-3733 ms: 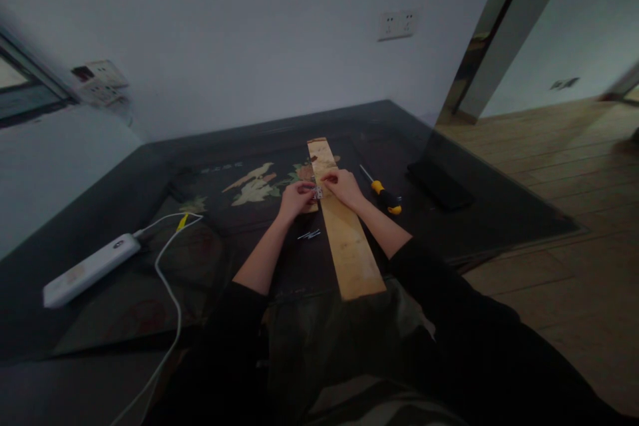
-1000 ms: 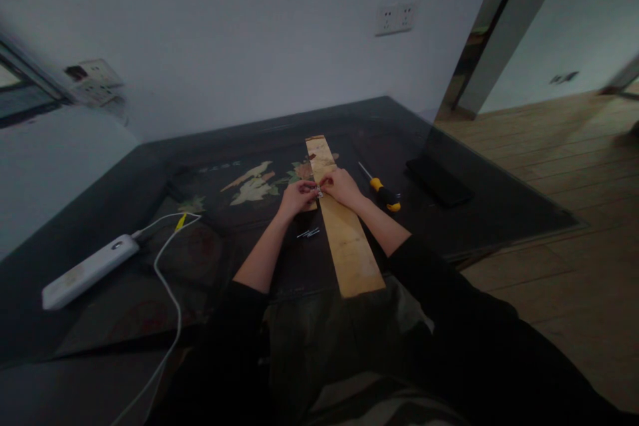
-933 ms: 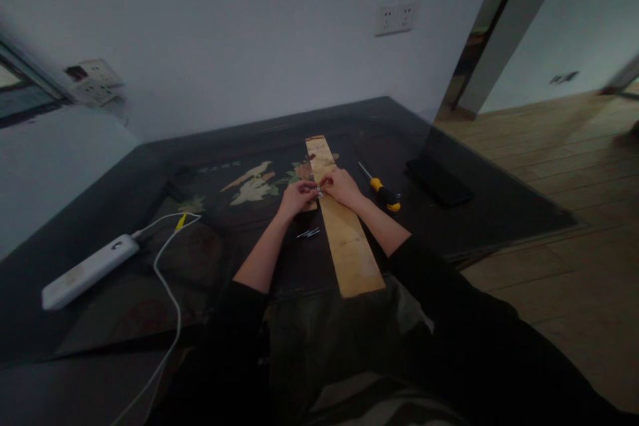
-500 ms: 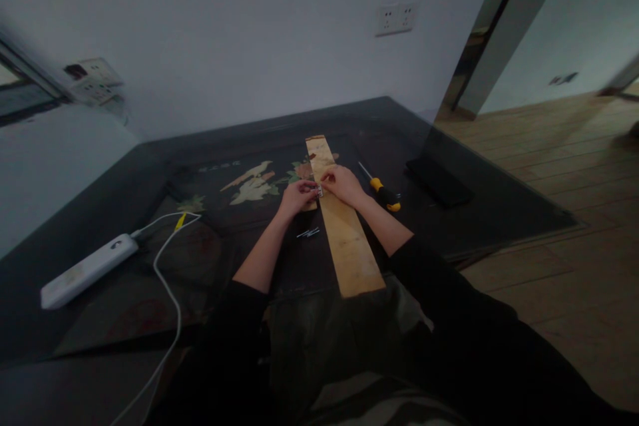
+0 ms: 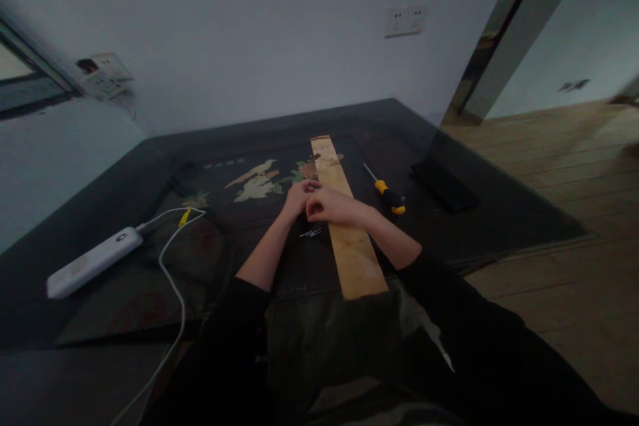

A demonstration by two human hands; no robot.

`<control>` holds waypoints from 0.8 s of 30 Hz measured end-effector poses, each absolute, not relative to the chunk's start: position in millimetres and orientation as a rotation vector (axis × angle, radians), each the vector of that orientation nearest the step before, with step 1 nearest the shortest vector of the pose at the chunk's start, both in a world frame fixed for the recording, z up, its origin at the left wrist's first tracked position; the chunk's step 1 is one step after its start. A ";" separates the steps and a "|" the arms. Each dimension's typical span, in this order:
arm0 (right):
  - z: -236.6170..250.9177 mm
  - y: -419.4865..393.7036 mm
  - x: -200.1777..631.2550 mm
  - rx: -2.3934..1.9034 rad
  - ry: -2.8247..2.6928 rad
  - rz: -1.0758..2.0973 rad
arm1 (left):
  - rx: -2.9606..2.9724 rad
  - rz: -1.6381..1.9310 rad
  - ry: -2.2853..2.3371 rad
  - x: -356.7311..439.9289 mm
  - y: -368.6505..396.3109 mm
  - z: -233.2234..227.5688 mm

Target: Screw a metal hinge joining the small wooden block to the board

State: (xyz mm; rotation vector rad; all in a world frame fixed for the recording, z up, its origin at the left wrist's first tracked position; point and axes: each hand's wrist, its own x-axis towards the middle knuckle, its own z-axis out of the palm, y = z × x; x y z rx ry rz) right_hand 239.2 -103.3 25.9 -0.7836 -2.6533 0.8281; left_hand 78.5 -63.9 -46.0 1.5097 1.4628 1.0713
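A long, narrow wooden board (image 5: 355,258) lies lengthwise on the dark table, its near end over the front edge. My left hand (image 5: 298,198) is at the board's left edge with fingers curled; its fingertips are partly covered by my right hand, so what they hold is hidden. My right hand (image 5: 330,206) reaches across the board, its fingers bent together beside the left hand. Whatever may be between them is too small to make out. Several thin metal pieces (image 5: 310,233), like screws or nails, lie on the table just below the hands.
A yellow-and-black screwdriver (image 5: 388,197) lies right of the board, with a flat black object (image 5: 444,186) beyond it. At the left is a white power strip (image 5: 94,262) with a white cable (image 5: 172,283) running off the front edge. A wall stands behind the table (image 5: 519,226).
My right hand has moved left and toward me, from the board's middle to beside the left hand. The small metal piece seen between the fingers is now hidden. The view has shifted slightly.
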 end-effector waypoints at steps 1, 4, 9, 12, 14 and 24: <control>24.3 -108.5 235.1 -0.784 -2.704 0.779 | 1.510 1.068 1.458 77.7 -63.0 -46.4; 19.1 -117.0 227.5 -0.806 -2.792 0.653 | 1.518 1.067 1.478 77.1 -62.0 -47.6; 11.0 -113.6 227.2 -0.807 -2.866 0.586 | 1.545 1.072 1.519 79.2 -64.4 -47.0; 5.5 -110.4 226.8 -0.807 -2.880 0.565 | 1.567 1.094 1.514 80.0 -66.5 -45.7; 3.1 -110.2 225.8 -0.818 -2.879 0.521 | 1.574 1.097 1.502 80.0 -67.3 -45.3; 8.7 -118.8 224.2 -0.847 -2.939 0.258 | 1.547 1.066 1.479 79.3 -67.9 -44.8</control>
